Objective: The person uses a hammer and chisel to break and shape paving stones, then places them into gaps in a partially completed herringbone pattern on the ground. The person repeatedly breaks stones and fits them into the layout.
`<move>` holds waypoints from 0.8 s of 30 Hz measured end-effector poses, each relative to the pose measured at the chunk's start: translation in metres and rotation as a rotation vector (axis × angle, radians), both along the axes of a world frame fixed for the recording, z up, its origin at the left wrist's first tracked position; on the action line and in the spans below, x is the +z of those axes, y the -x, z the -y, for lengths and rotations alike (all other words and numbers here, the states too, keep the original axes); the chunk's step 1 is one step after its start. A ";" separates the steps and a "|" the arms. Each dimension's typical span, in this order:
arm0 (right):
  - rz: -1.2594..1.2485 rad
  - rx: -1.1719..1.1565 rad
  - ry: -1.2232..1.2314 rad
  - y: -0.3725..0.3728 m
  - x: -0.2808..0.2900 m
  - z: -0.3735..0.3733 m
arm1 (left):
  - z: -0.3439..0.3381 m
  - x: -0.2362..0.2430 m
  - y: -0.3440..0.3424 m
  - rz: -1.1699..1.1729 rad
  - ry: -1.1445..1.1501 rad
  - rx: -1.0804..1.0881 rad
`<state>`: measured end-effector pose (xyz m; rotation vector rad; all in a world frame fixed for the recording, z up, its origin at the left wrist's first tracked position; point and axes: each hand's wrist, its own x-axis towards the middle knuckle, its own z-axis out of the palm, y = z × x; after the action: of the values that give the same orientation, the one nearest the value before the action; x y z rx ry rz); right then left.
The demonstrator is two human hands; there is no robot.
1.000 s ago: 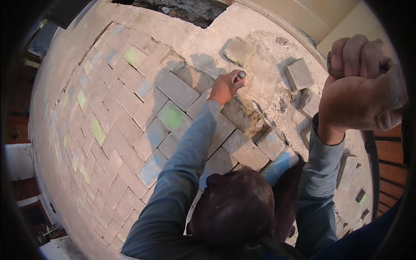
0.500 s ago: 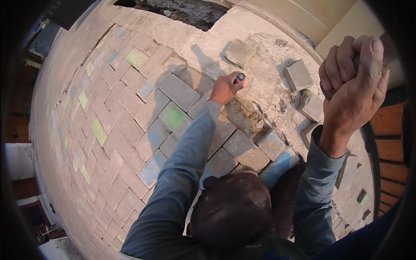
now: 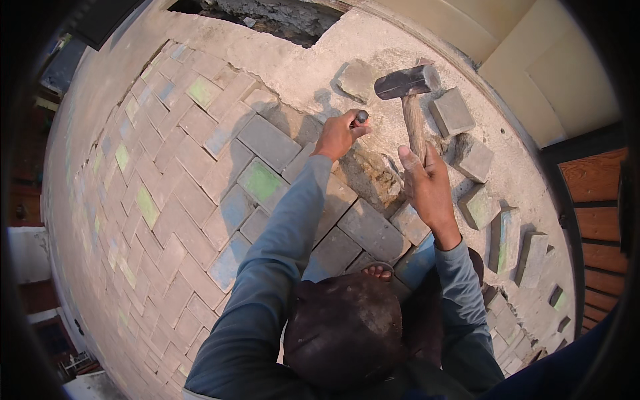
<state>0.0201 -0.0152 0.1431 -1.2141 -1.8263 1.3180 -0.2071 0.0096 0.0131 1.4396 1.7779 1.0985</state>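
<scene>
My left hand (image 3: 335, 137) is closed around an upright chisel (image 3: 362, 117), of which mainly the round dark metal top shows. Its lower end is hidden beneath the fist. My right hand (image 3: 429, 189) grips a hammer by its wooden handle (image 3: 414, 127). The heavy dark hammer head (image 3: 406, 81) is raised to the right of the chisel and a little farther off, apart from it. Just below my left hand lies a dug-out patch of broken rubble (image 3: 373, 179), at the edge between the pavers and the rough concrete.
Grey paving blocks (image 3: 269, 143), some painted green or blue, cover the left and middle. Loose blocks (image 3: 453, 112) lie along the concrete strip at right. A gap in the ground (image 3: 267, 23) opens at the far side. Wooden slats (image 3: 598, 223) stand at right.
My right hand has come down and inward from high on the right, bringing the hammer head into sight. My left hand keeps hold of the chisel; the view has shifted slightly.
</scene>
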 end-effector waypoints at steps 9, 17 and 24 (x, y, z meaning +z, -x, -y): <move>-0.522 -0.091 -0.508 0.032 0.037 -0.017 | 0.002 -0.004 0.000 0.108 0.026 0.020; 0.147 0.100 0.062 -0.012 -0.063 0.006 | 0.009 -0.036 0.014 0.120 0.058 0.053; 0.099 0.068 0.703 -0.118 -0.048 0.068 | 0.037 -0.009 0.038 0.790 -0.342 0.335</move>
<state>0.1380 -0.0830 0.0947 -1.5888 -1.5098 2.0697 -0.2455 -0.0271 0.0044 0.6902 1.2990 1.8896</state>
